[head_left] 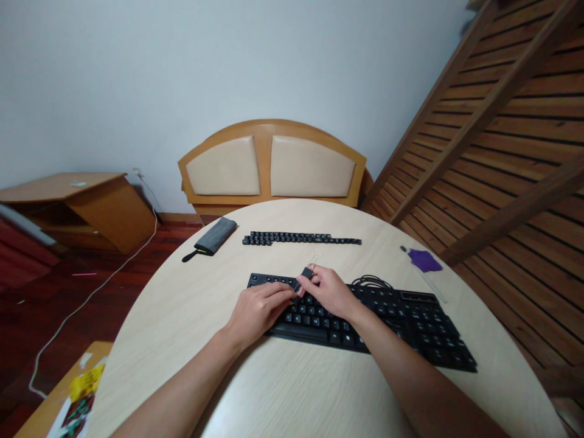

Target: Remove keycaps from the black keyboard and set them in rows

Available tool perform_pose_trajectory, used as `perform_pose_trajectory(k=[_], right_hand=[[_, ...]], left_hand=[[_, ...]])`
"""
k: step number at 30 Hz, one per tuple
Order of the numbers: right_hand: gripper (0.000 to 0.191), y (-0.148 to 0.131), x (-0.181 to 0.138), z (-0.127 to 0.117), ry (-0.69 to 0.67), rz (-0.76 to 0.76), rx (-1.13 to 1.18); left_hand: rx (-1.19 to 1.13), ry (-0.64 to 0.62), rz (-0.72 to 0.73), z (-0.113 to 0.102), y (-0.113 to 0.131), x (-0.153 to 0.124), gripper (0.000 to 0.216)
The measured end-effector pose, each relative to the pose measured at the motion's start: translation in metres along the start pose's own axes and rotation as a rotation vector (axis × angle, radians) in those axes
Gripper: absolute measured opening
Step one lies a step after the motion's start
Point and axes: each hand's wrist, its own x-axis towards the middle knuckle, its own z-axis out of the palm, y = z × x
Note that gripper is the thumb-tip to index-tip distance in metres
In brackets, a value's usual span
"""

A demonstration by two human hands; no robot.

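A black keyboard (319, 325) lies at a slant on the round table in front of me. Above its left half, my right hand (331, 289) pinches a small dark-handled keycap puller (306, 275) with thin wire at its ends. My left hand (262, 307) is closed at the puller's lower end, over the keys; whatever its fingertips pinch is hidden. Behind the keyboard, loose black keycaps (292, 237) stand in rows.
A grey pouch (216, 236) with a black loop lies at the table's (182, 316) left. At right are a purple cloth (425, 260) and a thin white stick (433, 286). The keyboard's coiled cable (371, 280) sits behind it. A wooden headboard (267, 161) stands beyond.
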Motion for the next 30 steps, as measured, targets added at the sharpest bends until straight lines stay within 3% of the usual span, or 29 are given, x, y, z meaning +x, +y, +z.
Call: perform_pose_trajectory(k=[7,21,30], right_hand=[[0.032,0.0031,0.0007,-0.0013,-0.035,-0.025,0.07],[0.036,0.0008,0.0019,-0.0047,0.006,-0.031,0.005],[0.027,0.0002,-0.0017,-0.0051,0.032,0.01,0.018]], left_hand=[[-0.053,0.017,0.001,-0.0036,0.0009,0.0024,0.019],[0.122,0.129,0.139,-0.0019,0.0087,0.0025,0.018],[0.053,0.158,0.04,0.0005,0.0087,0.0037,0.017]])
